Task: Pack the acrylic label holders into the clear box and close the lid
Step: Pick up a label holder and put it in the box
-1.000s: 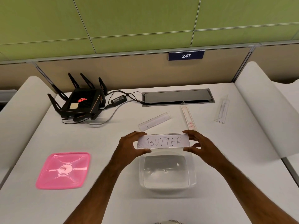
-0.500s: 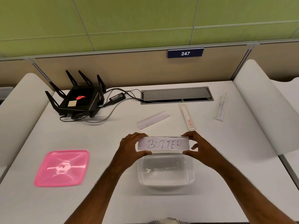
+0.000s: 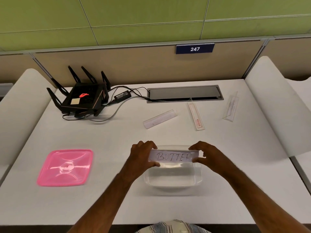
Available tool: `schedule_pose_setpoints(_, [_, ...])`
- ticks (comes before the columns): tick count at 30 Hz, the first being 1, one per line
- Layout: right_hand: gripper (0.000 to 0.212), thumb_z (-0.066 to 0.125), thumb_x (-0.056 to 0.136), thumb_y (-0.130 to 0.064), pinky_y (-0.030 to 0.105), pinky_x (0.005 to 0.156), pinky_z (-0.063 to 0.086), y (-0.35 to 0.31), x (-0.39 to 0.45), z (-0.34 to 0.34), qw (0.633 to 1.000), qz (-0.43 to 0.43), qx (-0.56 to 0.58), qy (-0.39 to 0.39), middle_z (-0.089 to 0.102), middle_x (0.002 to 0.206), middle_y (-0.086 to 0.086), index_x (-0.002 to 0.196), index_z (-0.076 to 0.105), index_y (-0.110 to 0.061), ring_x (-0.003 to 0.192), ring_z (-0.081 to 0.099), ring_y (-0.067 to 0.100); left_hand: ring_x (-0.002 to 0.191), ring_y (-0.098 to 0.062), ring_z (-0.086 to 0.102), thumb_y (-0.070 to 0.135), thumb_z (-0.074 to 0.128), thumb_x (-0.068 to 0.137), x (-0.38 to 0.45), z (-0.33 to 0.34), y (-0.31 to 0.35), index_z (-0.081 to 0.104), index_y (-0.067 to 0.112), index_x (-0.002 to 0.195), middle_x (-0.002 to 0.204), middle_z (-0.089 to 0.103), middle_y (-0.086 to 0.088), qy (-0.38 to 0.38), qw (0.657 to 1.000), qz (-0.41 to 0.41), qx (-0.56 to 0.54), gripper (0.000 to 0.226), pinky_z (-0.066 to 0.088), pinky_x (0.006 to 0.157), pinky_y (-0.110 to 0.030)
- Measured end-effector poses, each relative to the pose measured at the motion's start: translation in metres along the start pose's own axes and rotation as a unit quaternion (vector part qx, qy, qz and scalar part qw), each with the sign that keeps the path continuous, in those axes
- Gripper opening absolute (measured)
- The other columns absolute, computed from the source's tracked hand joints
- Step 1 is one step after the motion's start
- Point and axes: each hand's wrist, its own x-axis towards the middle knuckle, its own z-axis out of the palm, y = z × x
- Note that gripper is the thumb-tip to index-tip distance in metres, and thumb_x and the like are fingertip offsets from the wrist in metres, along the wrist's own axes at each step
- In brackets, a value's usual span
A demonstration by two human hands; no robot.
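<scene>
A white surface [image 3: 117, 140] fills a cubicle bay walled by tan partitions under green panels, where a blue plate [image 3: 195, 48] reads "247". Both hands hold one acrylic label holder [image 3: 173, 156] — handwritten "BUTTER" — by its ends over the far rim of the clear box [image 3: 173, 178]: the left hand [image 3: 143, 157] pinches the left end, the right hand [image 3: 207, 156] the right end. Three more label holders lie on the surface beyond: one angled [image 3: 159, 118], one with a red printed mark too small to read [image 3: 196, 116], one near the right edge [image 3: 231, 106]. The pink lid [image 3: 65, 167] rests flat, well left of the box. A black router [image 3: 82, 100] with a glowing red logo sits at the back left — cables run to a grey cable hatch [image 3: 184, 93].
</scene>
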Motion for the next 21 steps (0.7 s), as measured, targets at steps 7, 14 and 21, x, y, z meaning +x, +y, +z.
schedule_pose_setpoints(7, [0.026, 0.076, 0.09, -0.026, 0.002, 0.081, 0.039, 0.008, -0.004, 0.009, 0.997, 0.019, -0.073, -0.006, 0.061, 0.112, -0.022, 0.115, 0.068, -0.029, 0.097, 0.053, 0.001, 0.079, 0.003, 0.023, 0.043, 0.089, 0.065, -0.002, 0.006, 0.0, 0.059, 0.029, 0.097, 0.087, 0.053, 0.023, 0.034, 0.994, 0.094, 0.033, 0.045, 0.038, 0.08, -0.03])
schedule_pose_setpoints(14, [0.024, 0.069, 0.096, -0.026, 0.007, 0.081, 0.034, 0.013, 0.006, 0.016, 0.99, 0.005, -0.139, -0.029, 0.07, 0.12, -0.006, 0.12, 0.072, -0.021, 0.11, 0.063, 0.014, 0.095, -0.018, 0.039, 0.042, 0.074, 0.085, 0.006, 0.016, -0.012, 0.06, 0.03, 0.098, 0.097, 0.065, 0.019, -0.021, 0.994, 0.078, 0.075, 0.023, 0.032, 0.089, -0.03])
schedule_pose_setpoints(21, [0.02, 0.072, 0.091, -0.017, 0.031, 0.074, 0.031, 0.014, 0.02, 0.032, 0.94, -0.071, -0.332, -0.039, 0.074, 0.101, -0.007, 0.108, 0.077, -0.025, 0.071, 0.061, 0.024, 0.07, -0.023, 0.056, 0.025, 0.075, 0.083, 0.021, 0.022, 0.001, 0.063, 0.018, 0.086, 0.085, 0.068, 0.005, -0.06, 0.966, 0.131, 0.213, 0.014, 0.026, 0.079, -0.031])
